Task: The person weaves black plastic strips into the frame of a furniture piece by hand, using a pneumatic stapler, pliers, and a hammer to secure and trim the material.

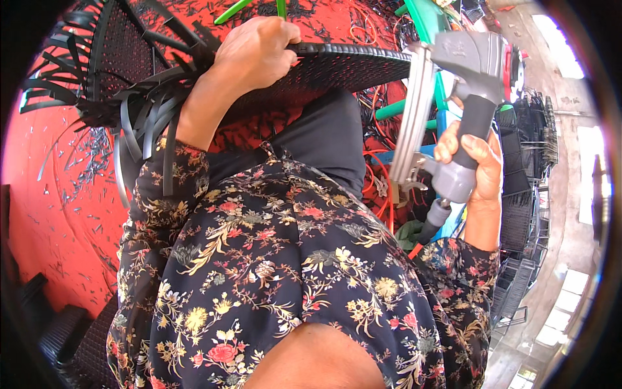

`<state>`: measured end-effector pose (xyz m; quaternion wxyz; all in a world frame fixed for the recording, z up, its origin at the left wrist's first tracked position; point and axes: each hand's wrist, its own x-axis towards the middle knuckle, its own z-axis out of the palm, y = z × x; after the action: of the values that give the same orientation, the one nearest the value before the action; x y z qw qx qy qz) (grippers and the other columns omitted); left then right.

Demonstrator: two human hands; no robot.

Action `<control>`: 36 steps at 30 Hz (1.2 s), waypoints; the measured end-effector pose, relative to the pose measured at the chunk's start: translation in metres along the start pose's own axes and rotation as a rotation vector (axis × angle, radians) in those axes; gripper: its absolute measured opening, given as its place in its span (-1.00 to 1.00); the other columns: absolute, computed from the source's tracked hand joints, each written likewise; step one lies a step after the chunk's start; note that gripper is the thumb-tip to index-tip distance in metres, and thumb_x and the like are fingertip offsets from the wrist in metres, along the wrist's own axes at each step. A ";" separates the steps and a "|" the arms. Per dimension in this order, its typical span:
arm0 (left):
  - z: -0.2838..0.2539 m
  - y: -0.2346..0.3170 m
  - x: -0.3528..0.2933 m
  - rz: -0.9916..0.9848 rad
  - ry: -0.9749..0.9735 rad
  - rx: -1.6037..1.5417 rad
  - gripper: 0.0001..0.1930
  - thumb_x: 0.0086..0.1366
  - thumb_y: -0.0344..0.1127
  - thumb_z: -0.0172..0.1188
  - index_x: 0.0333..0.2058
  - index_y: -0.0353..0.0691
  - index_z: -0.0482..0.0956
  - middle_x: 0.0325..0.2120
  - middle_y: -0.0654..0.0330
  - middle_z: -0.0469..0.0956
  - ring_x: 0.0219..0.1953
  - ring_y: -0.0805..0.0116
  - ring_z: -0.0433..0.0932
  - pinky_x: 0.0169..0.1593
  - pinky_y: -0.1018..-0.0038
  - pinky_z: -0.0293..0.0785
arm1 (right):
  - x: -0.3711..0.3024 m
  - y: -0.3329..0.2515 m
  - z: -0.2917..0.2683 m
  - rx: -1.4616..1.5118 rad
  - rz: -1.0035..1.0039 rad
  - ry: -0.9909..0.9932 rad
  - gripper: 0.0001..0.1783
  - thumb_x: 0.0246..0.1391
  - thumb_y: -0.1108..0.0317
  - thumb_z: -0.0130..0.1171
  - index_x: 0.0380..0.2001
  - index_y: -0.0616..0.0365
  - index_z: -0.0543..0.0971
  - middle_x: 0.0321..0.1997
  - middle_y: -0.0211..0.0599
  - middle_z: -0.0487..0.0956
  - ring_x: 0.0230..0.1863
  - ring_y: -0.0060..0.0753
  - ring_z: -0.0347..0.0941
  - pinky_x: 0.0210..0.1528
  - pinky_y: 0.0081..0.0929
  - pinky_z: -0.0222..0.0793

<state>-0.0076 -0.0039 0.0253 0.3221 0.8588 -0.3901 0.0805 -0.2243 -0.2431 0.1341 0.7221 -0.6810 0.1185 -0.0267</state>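
Observation:
My right hand (pixel 478 159) is wrapped round the dark handle of a grey pneumatic staple gun (pixel 466 58), raised on the right side. Its silver magazine (pixel 413 117) points down toward me, and a hose fitting sits at the handle's lower end. Across my lap lies a black woven chair frame (pixel 350 65) with an open-mesh weave. My left hand (pixel 256 52) is closed over its upper edge. Loose black strips (pixel 152 117) hang in a bunch around my left wrist. The staple gun's nose is close to the frame's right end; whether they touch I cannot tell.
Red sheeting (pixel 52 214) covers the floor, scattered with black strip offcuts (pixel 97 155). Green legs (pixel 392 110) of a stand rise near the right, beside an orange air hose (pixel 389 201). Stacked black woven chairs (pixel 518 149) line the right. Dark woven furniture (pixel 71 337) sits at lower left.

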 end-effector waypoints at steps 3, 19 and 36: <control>0.004 -0.018 -0.004 0.093 0.057 -0.001 -0.79 -0.01 -0.33 0.28 -0.36 -0.27 0.58 -0.44 0.09 0.54 -0.31 0.07 0.53 -0.21 0.27 0.43 | -0.005 0.018 -0.057 -0.106 -0.010 0.168 -0.72 0.05 0.42 0.09 -0.16 0.26 0.35 -0.50 -0.22 0.43 -0.48 -0.34 0.42 -0.37 -0.43 0.39; -0.060 -0.070 0.015 -0.257 -0.261 -0.270 -0.75 0.18 -0.35 0.22 -0.25 -0.44 0.55 -0.48 0.33 0.52 -0.45 0.62 0.41 -0.34 0.63 0.33 | 0.002 0.127 -0.230 -1.250 0.696 0.847 -0.03 -0.16 0.08 0.25 0.28 0.27 0.11 0.15 0.15 0.39 0.13 0.05 0.38 0.14 -0.30 0.31; -0.096 -0.095 0.006 -0.330 0.066 -0.663 -0.56 0.13 -0.33 0.20 -0.03 -0.45 0.46 -0.16 0.02 0.56 -0.08 0.30 0.54 0.04 0.47 0.39 | -0.227 0.152 -0.372 -1.291 0.589 0.675 -0.27 -0.10 -0.06 0.26 0.11 0.10 0.43 -0.01 -0.04 0.55 0.00 -0.08 0.48 0.05 -0.20 0.34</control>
<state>0.0755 0.0976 0.0556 0.6037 0.7562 -0.2407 -0.0756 -0.5407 -0.5507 -0.0026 0.0859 -0.8616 0.4990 0.0344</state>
